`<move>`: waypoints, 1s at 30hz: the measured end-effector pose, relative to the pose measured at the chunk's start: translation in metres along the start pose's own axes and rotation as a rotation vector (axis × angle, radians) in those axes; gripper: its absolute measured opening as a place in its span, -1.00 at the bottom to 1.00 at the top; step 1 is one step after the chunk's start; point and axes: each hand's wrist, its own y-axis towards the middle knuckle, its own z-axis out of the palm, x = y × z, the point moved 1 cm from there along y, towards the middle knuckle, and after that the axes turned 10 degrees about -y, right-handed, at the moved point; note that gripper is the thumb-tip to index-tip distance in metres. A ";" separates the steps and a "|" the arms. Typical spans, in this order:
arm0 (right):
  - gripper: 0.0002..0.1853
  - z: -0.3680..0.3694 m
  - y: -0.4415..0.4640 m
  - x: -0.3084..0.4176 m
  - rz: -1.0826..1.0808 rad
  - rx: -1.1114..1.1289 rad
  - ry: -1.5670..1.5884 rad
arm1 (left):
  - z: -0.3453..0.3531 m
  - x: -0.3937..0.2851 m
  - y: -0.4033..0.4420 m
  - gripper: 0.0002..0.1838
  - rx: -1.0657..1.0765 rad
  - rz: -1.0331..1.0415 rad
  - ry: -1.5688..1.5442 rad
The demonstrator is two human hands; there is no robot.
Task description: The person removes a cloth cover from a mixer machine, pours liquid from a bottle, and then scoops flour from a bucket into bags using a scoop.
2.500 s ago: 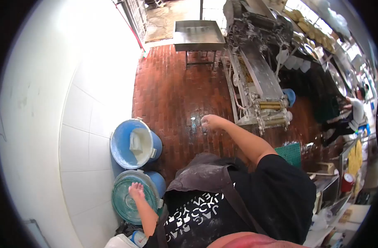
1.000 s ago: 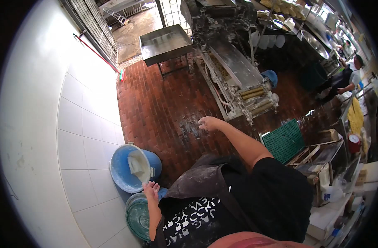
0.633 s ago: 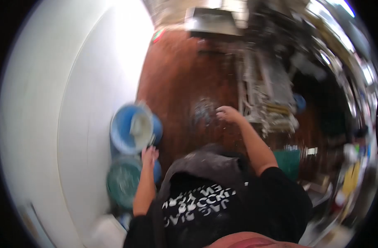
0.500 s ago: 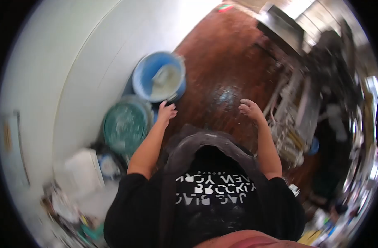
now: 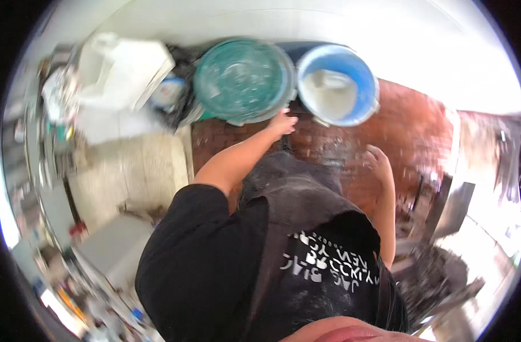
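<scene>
My left hand (image 5: 282,125), its fingers apart and nothing visible in them, is just below the front rim of a bucket with a green lid (image 5: 240,80); whether it touches the rim is unclear. My right hand (image 5: 378,162) hangs over the wet red brick floor, fingers loosely bent and apart, holding nothing. Between and above the hands stands a blue bucket (image 5: 366,85), uncovered, with pale powder and a whitish scoop-like object (image 5: 335,80) inside. White dust marks the dark apron (image 5: 300,196) over my black shirt.
A white container (image 5: 123,65) and a black bag (image 5: 183,62) stand left of the buckets, by the white wall. Below them is a pale surface (image 5: 129,176). Dark machinery (image 5: 437,279) and a metal table (image 5: 454,208) are at the right, blurred.
The view has swung left, so the buckets now lie at the top and the machine at lower right. My left hand has gone from beside the blue bucket to the green-lidded one.
</scene>
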 end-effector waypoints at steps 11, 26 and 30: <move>-0.58 0.016 0.278 -0.004 -0.090 0.403 -0.497 | 0.071 -0.052 0.121 -0.53 -0.174 0.654 0.580; -0.59 0.149 0.644 -0.182 -0.307 -0.103 -1.195 | 0.092 0.043 0.282 -0.77 -0.296 0.860 0.892; -0.63 0.171 0.658 -0.199 -0.227 0.129 -1.486 | 0.089 0.053 0.286 -0.85 -0.318 0.886 0.862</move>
